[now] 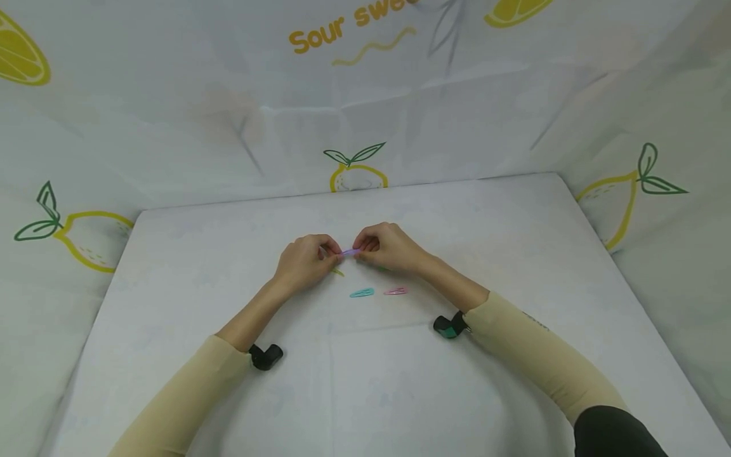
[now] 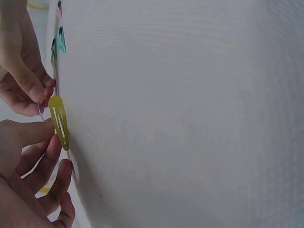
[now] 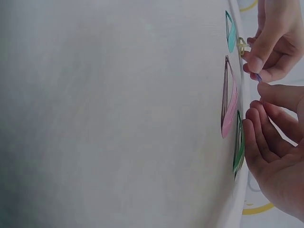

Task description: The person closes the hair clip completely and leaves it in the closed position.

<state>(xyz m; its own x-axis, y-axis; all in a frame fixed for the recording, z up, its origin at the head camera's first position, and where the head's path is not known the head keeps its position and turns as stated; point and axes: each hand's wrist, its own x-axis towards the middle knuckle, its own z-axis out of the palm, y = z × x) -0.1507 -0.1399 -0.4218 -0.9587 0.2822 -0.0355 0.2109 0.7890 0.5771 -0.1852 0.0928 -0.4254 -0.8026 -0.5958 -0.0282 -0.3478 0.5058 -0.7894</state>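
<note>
A purple hair clip (image 1: 351,252) is held between both hands above the white table. The left hand (image 1: 304,261) pinches one end of it with thumb and forefinger, while the right hand (image 1: 395,248) pinches the other. Fingers cover much of the clip in both wrist views. A yellow hair clip (image 2: 59,122) lies on the table close by the left hand. Under the right hand is a green hair clip (image 3: 239,145), mostly hidden in the head view. Nearer the person, a teal hair clip (image 1: 362,292) and a pink hair clip (image 1: 396,291) lie side by side.
The table (image 1: 365,381) has a white cover and meets a lemon-printed cloth (image 1: 200,127) at its back and sides. Black wrist cameras (image 1: 266,357) are worn at both cuffs, close over the tabletop.
</note>
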